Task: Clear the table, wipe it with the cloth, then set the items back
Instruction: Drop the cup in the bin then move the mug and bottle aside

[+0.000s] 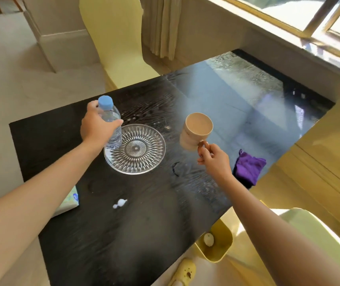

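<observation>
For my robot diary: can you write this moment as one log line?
left hand: holds bottle | right hand: holds cup | plate, cloth: on table

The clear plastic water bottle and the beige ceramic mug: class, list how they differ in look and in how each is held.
The clear plastic water bottle is see-through with a blue cap; the beige ceramic mug is opaque and open-topped. The left hand wraps the bottle's body; the right hand pinches the mug's handle. The bottle's base overlaps the patterned glass plate; the mug is beside the plate. Both are tilted.
</observation>
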### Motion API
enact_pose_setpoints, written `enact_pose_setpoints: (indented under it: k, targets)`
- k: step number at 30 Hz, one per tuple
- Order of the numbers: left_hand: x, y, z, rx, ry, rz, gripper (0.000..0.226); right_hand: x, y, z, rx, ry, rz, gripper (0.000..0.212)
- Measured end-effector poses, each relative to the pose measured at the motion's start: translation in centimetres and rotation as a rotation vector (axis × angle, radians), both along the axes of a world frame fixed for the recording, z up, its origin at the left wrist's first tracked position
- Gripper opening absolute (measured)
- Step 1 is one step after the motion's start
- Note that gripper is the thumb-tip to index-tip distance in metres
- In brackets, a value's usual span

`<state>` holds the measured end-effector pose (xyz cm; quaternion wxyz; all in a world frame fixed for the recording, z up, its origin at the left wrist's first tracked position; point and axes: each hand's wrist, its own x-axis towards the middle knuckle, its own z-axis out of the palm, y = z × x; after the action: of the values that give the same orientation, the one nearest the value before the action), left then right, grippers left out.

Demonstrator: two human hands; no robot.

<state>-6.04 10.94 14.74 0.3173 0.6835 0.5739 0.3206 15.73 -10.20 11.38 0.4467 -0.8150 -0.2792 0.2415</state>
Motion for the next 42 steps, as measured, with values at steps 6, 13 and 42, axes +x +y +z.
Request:
enact_pose_setpoints:
  k: [6,13,42]
  targets:
    - [10.0,-2.4,2.1,-0.072,-0.058,-0.131,0.071,6.5,-2.5,-0.3,-0.015,-0.015,0.014,0.011]
    - [22.6,-4.3,0.9,-0.195,-0.065,-0.313,0.068,15.3,-4.2,-1.1,-0.012,-0.024,0.009,0.012]
    - [48.9,1.2,-10.1,-0.025,0.04,-0.604,0.057,31.5,3.9,-14.0,0.001,0.011,-0.249,0.016]
